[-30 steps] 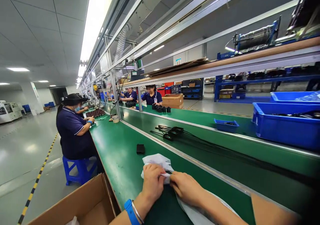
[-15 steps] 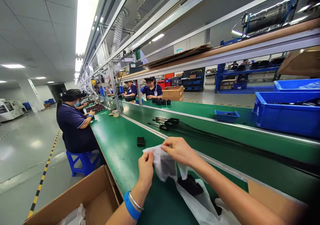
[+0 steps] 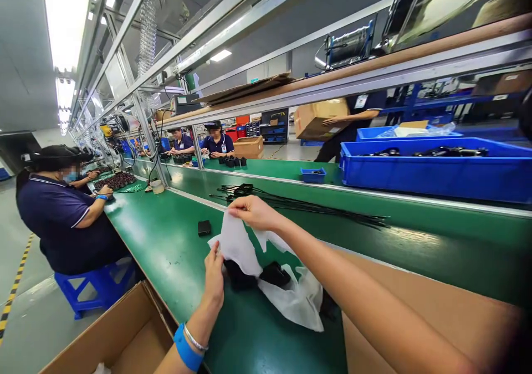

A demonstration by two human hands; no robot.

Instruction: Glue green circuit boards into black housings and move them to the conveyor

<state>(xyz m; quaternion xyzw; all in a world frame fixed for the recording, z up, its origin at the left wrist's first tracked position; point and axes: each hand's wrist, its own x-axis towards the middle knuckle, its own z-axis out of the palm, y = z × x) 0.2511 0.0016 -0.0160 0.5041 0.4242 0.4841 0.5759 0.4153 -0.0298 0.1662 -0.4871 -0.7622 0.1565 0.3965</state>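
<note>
A thin white wrapping sheet [image 3: 238, 241], foam or tissue-like, stretches between my two hands. My right hand [image 3: 254, 212] pinches its raised upper corner. Lower down, my left hand [image 3: 213, 271] has fingers and thumb closed at the sheet's left edge, beside a black part [image 3: 240, 278] that shows beneath it. Just to the right, a second black part [image 3: 274, 274] lies partly covered by another crumpled white sheet [image 3: 297, 302]. The exact kind of these parts is hidden. A small black box [image 3: 204, 228] sits on the green bench [image 3: 178, 252] beyond my left hand.
Black cables [image 3: 307, 205] lie along the bench behind my right hand. Blue bins [image 3: 415, 169] stand at the back right. An open carton [image 3: 120, 335] is at lower left, cardboard [image 3: 386, 302] at right. Co-workers sit along the line; a person carries a carton [image 3: 322, 118].
The view has swung right. My right hand has drawn the sheet's corner upward, and a black part now shows under it. A person with a carton has come into view behind.
</note>
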